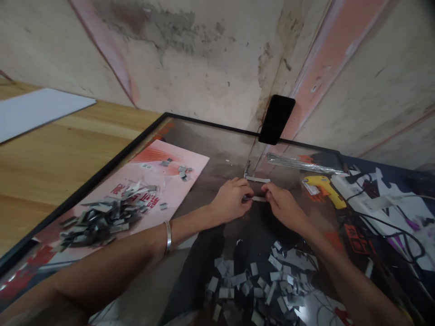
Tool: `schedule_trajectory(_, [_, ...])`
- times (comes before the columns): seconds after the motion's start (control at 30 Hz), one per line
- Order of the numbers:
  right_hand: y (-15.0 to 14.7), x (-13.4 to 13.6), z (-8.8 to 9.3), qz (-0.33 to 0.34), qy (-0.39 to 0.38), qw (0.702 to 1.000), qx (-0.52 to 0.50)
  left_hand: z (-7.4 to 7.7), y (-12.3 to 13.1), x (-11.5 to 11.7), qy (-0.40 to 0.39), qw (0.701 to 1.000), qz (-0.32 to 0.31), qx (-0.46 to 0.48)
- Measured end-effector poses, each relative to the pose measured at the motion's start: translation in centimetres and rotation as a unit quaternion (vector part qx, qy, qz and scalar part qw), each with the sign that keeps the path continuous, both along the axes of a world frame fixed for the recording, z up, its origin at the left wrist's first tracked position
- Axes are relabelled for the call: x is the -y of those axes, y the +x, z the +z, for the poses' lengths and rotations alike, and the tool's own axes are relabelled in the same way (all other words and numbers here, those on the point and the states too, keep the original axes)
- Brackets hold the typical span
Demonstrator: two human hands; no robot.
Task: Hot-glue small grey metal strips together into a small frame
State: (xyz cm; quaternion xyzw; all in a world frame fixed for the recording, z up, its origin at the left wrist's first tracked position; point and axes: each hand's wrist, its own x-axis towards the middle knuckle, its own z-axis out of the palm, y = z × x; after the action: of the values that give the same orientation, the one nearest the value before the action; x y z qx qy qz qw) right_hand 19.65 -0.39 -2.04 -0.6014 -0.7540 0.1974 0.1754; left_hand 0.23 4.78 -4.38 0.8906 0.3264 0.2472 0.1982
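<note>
My left hand [233,199], with a silver bangle on its wrist, is closed in a pinch just above a glossy dark panel [210,176]. A thin whitish strip [259,199] stretches from its fingertips to those of my right hand [285,206], which pinches the other end. Something small and dark shows at the left fingertips; its kind I cannot make out. Just beyond the fingers a second pale strip [257,179] lies on the panel. Nearer to me, many small grey rectangular pieces [258,292] are scattered about.
On the left, a pink printed sheet [183,156] bears a heap of grey metallic pieces [102,219]. A black phone [277,120] leans against the wall behind. To the right are a yellow glue gun [326,188], a clear-wrapped bundle [302,164], a white power strip [360,194] and cables.
</note>
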Motion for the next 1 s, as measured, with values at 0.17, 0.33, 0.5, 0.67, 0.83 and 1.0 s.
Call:
schedule_trajectory(0.17, [0.01,-0.02,-0.02,-0.009,0.001,1.000,0.000,0.15,0.00,-0.03,-0.002,1.000,-0.006,-0.006])
schedule_trajectory(0.33, [-0.13,0.01,0.04,-0.013,0.004,1.000,0.002,0.25,0.00,0.00,0.003,1.000,-0.006,-0.010])
schedule_trajectory(0.5, [-0.12,0.06,0.22,-0.016,0.006,1.000,-0.002,0.07,0.03,0.06,0.010,1.000,-0.008,-0.002])
schedule_trajectory(0.67, [-0.14,0.16,0.29,-0.023,0.010,1.000,-0.010,0.04,0.02,0.08,0.009,1.000,-0.008,0.006])
schedule_trajectory(0.83, [-0.04,0.20,0.28,-0.028,0.025,0.999,-0.023,0.15,0.02,0.20,0.010,1.000,-0.007,0.011])
schedule_trajectory(1.0, [0.01,0.18,0.61,-0.029,0.064,0.997,-0.035,0.49,0.00,0.38,0.004,1.000,0.002,0.022])
